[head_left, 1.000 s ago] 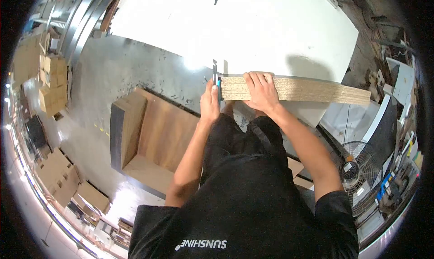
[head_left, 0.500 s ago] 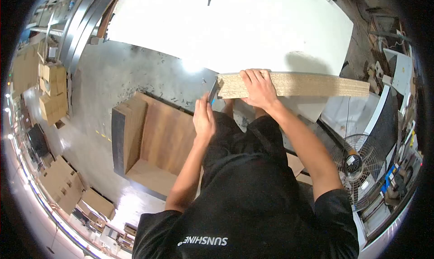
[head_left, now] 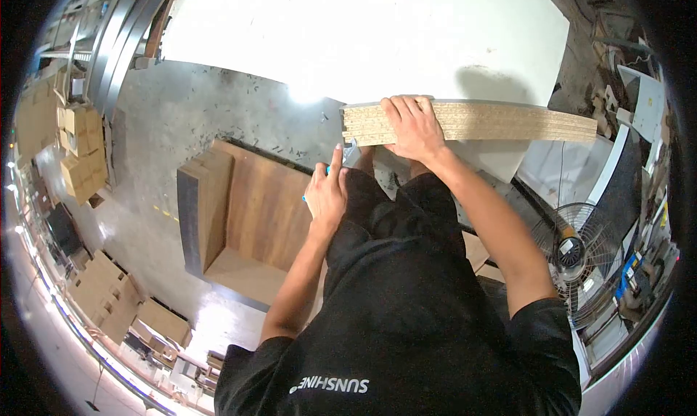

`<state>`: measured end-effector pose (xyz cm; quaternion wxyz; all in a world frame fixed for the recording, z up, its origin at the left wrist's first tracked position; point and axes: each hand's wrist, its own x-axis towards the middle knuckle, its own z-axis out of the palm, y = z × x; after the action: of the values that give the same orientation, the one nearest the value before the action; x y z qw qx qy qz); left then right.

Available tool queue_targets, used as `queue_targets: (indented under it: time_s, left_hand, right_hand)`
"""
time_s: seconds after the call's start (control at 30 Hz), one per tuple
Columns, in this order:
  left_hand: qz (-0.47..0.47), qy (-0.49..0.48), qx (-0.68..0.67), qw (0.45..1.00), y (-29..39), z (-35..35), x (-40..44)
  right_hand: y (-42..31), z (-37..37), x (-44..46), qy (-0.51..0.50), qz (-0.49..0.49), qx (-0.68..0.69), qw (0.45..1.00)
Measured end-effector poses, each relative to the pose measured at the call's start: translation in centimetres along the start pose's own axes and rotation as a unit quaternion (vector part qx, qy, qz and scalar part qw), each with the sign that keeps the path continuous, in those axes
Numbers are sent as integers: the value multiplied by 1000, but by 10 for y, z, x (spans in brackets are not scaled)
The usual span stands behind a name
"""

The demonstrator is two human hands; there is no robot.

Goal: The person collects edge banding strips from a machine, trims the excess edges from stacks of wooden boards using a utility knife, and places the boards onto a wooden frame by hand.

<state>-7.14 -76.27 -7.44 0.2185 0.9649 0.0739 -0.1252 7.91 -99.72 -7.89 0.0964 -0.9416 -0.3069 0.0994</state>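
A stack of particle boards [head_left: 501,123] lies along the near side of a white panel, its raw tan edges facing me. My right hand [head_left: 415,129] grips the stack near its left end, fingers over the top edge and thumb below. My left hand [head_left: 327,192] is closed around a blue-handled utility knife [head_left: 351,155], index finger stretched along it. The knife's pale metal front is close to the lower left corner of the stack; whether it touches I cannot tell. Most of the handle is hidden in my palm.
The large white panel [head_left: 363,46] spreads out ahead. Brown finished boards [head_left: 265,205] stand at lower left on a grey floor [head_left: 196,104] scattered with dark scraps. A fan [head_left: 570,249] is at right. Cardboard boxes [head_left: 80,147] line the far left.
My left hand has turned and come down from the left end of the boards, and the knife now points at the lower corner. My right hand keeps its hold on the stack.
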Motion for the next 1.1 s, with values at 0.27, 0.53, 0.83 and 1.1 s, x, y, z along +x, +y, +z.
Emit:
queue_targets:
  time_s: [0.27, 0.53, 0.83, 1.1]
  left_hand:
    - [35, -1, 43, 998, -5, -7, 9]
    - [54, -11, 65, 996, -9, -13, 19]
    - [27, -22, 78, 996, 2, -30, 66]
    - [76, -16, 100, 992, -17, -26, 55]
  right_hand:
    - [1, 2, -1, -5, 6, 6, 1000]
    - [2, 3, -1, 0, 0, 1, 1000]
    - [0, 1, 0, -8, 5, 5, 1000]
    - [1, 1, -1, -19, 4, -11, 1000]
